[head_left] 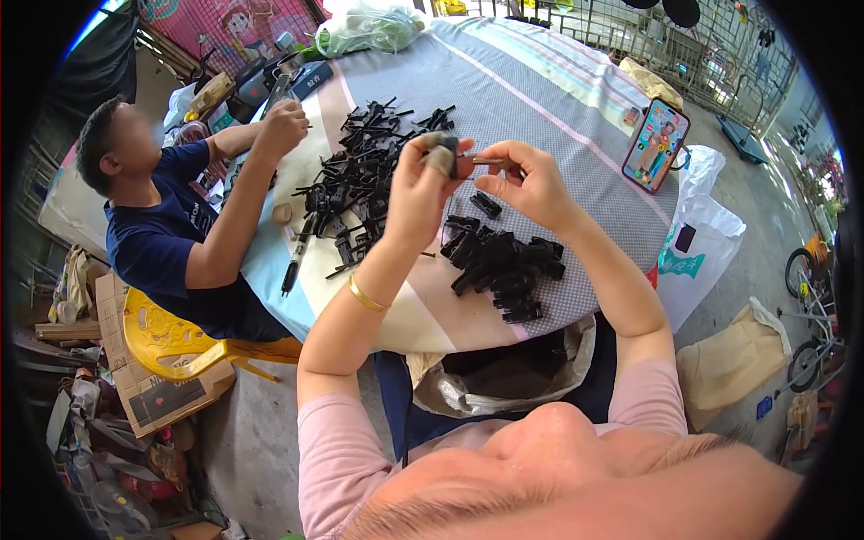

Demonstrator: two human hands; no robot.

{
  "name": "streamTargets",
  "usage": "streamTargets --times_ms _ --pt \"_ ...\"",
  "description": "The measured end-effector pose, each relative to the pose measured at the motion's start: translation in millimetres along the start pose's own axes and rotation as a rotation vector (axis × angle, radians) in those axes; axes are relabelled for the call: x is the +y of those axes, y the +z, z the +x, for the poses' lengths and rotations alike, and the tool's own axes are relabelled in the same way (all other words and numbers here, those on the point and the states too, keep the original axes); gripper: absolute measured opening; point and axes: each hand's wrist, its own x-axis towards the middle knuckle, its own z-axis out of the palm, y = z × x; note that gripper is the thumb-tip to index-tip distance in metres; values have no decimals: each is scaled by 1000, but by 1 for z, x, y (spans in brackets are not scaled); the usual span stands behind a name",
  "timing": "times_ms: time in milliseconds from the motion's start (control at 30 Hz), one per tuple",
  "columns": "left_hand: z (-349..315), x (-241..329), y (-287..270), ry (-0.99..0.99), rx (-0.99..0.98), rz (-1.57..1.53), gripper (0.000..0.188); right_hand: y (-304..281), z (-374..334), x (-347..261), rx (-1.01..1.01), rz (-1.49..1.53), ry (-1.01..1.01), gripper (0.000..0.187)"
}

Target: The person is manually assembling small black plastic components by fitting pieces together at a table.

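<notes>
Over the table my left hand (419,196) pinches a small black part (452,157), its fingertips partly covered by something grey and dark. My right hand (538,191), close beside it, grips a thin metal rod-like piece (488,161) that points at the black part. Whether the two touch is too small to tell. Left of and behind my hands spreads a loose heap of thin black plastic parts (355,180). Nearer to me lies a pile of chunkier black pieces (504,261), with a single black piece (486,205) just beyond it.
A co-worker in a dark blue shirt (157,229) sits on a yellow chair (153,337) at the left, hands raised. A phone (656,145) stands at the table's right edge by a white bag (706,243). An open sack (576,364) sits at my lap. Greens in plastic (373,29) lie at the back.
</notes>
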Motion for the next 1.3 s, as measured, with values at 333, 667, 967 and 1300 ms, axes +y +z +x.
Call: streamTargets --times_ms 333,667,967,1300 --pt "3 -2 -11 -163 -147 -77 31 0 -2 2 23 222 -46 15" --pt "-11 3 9 1 -301 492 44 -7 2 10 -124 319 289 17" --pt "-6 -9 0 62 -145 394 29 -5 1 7 -153 395 395 19" --pt "-7 -20 -5 254 -29 521 19 5 -4 -2 -109 303 377 19"
